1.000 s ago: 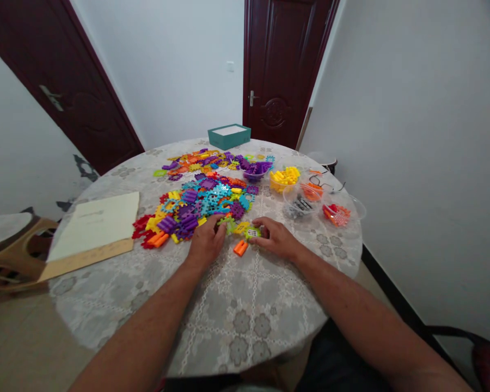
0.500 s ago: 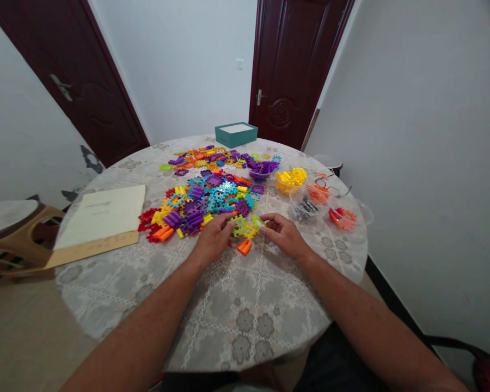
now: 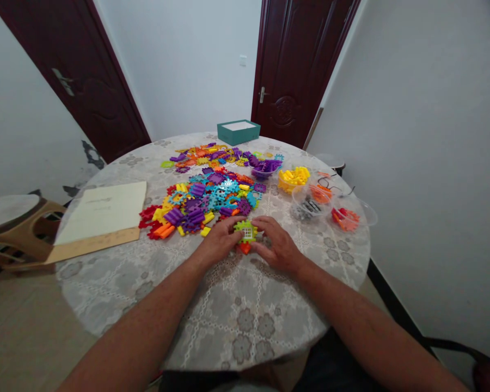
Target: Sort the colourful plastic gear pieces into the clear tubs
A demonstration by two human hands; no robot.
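Note:
Both my hands meet at the middle of a round table (image 3: 237,321) covered with a patterned cloth. My left hand (image 3: 217,244) and my right hand (image 3: 277,246) pinch a small green and yellow block assembly (image 3: 246,231) from either side, holding it upright. An orange block (image 3: 244,248) lies on the cloth just under it, between my hands. A big pile of purple, blue, yellow and red interlocking blocks (image 3: 206,202) spreads right behind my left hand.
A second block pile (image 3: 212,155) and a teal box (image 3: 238,132) sit at the far edge. Clear bowls of purple (image 3: 265,169), yellow (image 3: 294,179), orange (image 3: 322,193), grey (image 3: 308,207) and red (image 3: 345,218) pieces line the right. A booklet on a board (image 3: 102,215) lies left. A wooden stool (image 3: 14,231) stands beside the table.
My hands have drawn together and toward me, raising the green and yellow pieces from lying flat into one upright cluster over the orange block.

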